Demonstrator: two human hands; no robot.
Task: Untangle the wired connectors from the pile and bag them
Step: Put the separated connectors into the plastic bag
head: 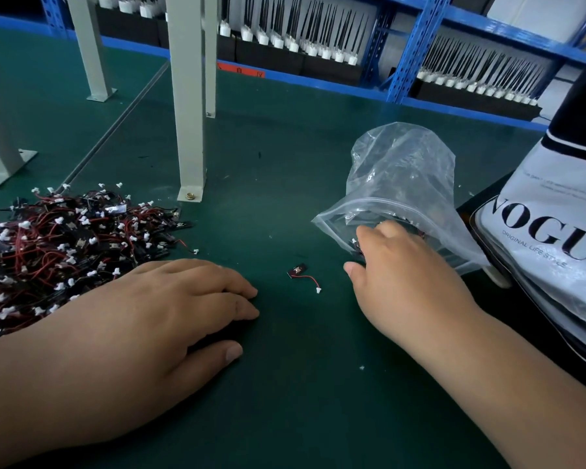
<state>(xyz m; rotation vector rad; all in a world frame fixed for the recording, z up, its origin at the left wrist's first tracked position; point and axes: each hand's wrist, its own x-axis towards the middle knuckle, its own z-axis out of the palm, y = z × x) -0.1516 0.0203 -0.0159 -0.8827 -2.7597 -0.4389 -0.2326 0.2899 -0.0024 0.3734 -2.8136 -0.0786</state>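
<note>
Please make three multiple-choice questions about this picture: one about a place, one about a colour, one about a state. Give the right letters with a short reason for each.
1. Where does the single loose connector lie?
A. inside the bag
B. on the mat between the two hands
C. on top of the pile

2. What colour is the mat?
A. dark green
B. yellow
C. white

3. How is the plastic bag?
A. sealed shut
B. open at its mouth
C. folded flat

Answers:
1 B: it lies apart on the mat, between the left hand and the right hand.
2 A: the mat is dark green all over.
3 B: the right hand reaches into its open mouth.
</note>
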